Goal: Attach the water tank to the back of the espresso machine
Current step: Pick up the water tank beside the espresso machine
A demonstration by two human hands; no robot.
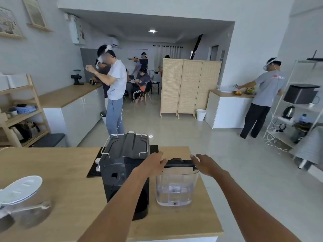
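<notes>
A clear plastic water tank with a black lid and handle stands upright on the wooden counter, right of the black espresso machine. The machine's back faces me, showing an open recess. My left hand rests at the left end of the tank's black handle, fingers curled over it. My right hand hovers at the handle's right end with fingers spread, just touching or very close. A little water lies in the tank's bottom.
A black mat with a metal tamper lies left of the machine. A glass jar with a white lid stands at the near left. The counter's right edge runs close beside the tank. People work at the far counters.
</notes>
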